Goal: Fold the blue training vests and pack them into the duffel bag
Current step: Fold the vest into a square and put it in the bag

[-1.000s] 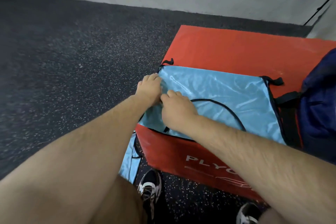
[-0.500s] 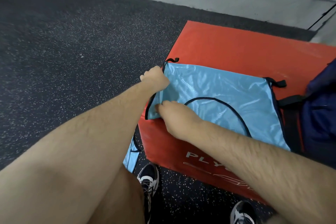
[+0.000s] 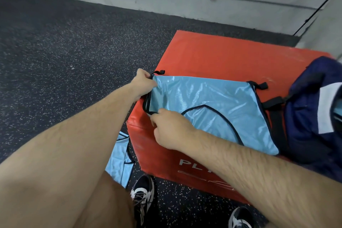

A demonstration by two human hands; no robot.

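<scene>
A light blue training vest [image 3: 209, 103] with black trim lies spread on top of the red plyo box [image 3: 218, 57]. My left hand [image 3: 143, 84] pinches the vest's far left corner beside a small black loop. My right hand [image 3: 171, 129] grips the near left corner at the box's front edge. The vest's left edge is lifted a little off the box between the two hands. A navy duffel bag [image 3: 312, 116] sits on the box's right end, touching the vest's right side, with its black strap lying beside the vest.
Another light blue vest [image 3: 120, 163] lies on the dark speckled rubber floor [image 3: 55, 52] at the box's left front corner. My shoes [image 3: 143, 194] stand close to the box front. A grey wall with a pipe runs along the back.
Both hands went from pressing flat on the vest's left part to pinching its two left corners. The left edge now rises slightly from the box.
</scene>
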